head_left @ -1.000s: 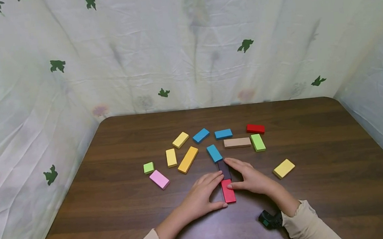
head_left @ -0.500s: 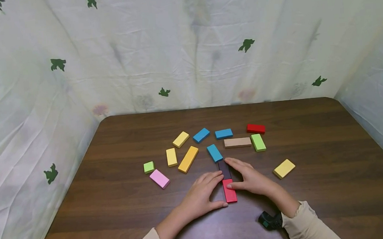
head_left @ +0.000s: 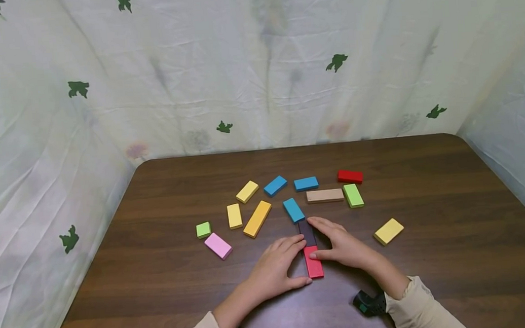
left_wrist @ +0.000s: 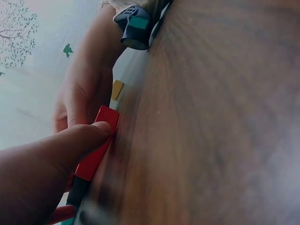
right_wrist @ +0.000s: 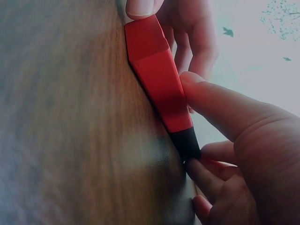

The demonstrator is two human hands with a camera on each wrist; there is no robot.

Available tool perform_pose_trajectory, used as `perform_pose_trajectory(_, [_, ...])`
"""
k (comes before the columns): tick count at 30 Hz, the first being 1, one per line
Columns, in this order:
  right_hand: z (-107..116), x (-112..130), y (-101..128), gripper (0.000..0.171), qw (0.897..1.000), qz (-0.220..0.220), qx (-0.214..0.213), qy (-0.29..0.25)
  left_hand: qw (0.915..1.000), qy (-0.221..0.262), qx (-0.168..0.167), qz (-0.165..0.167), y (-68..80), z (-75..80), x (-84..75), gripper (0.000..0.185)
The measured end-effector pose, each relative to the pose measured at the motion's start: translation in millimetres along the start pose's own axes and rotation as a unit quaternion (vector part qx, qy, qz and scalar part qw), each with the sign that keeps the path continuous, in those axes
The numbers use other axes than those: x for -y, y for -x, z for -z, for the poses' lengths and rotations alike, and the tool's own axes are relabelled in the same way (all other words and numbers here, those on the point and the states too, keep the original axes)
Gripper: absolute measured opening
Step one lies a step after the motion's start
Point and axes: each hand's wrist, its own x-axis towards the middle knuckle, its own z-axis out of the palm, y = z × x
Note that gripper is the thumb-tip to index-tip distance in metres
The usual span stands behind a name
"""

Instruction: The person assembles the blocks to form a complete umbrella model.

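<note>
The near red block [head_left: 315, 267] lies flat on the worktop [head_left: 171, 292], directly before you, its far end against the dark block [head_left: 307, 233]. The blue block [head_left: 294, 210] appears to touch the dark block's far end and angles left, giving a slightly bent row.

Your left hand [head_left: 275, 269] has its fingers extended and relaxed: fingertips at the dark block's left side, thumb against the near red block's near end. Your right hand [head_left: 347, 245] is likewise unclenched: forefinger at the dark block's far right, thumb at the near red block's right edge. This bracketing probably keeps the joint tight and aligned; neither hand appears to grip.

The blocks look like smooth painted wood, rectangular and crisp-edged. Farther left lie the elongated orange block [head_left: 257, 219] and the pink block [head_left: 218, 246]; far right, the tan block [head_left: 324, 196] is longer and narrower. The worktop shows brown wood grain. Beyond it hangs wrinkled, leaf-printed cloth [head_left: 238, 79].
</note>
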Motion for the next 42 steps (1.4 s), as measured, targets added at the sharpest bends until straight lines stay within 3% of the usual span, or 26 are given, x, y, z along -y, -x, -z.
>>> perform_pose_trajectory(10, [-2, -1, 2, 0.079, 1.0, -0.005, 0.0, 0.004, 0.9999, 0.0, 0.014, 0.002, 0.8, -1.4, 1.1, 0.072])
perform_pose_trajectory(20, [-1, -3, 10, 0.074, 0.999, 0.043, 0.001, -0.019, 0.9999, 0.001, 0.015, 0.004, 0.9, -3.4, 1.9, 0.073])
perform_pose_trajectory(28, [-1, -3, 16, 0.069, 0.998, 0.056, 0.013, -0.006, 1.0, -0.003, 0.005, -0.005, 1.1, -4.0, 2.5, 0.073])
perform_pose_trajectory(42, [-1, 0, 15, 0.068, 0.999, 0.045, 0.011, 0.0, 0.9999, -0.004, 0.0, -0.015, 0.6, 0.1, 3.1, 0.072])
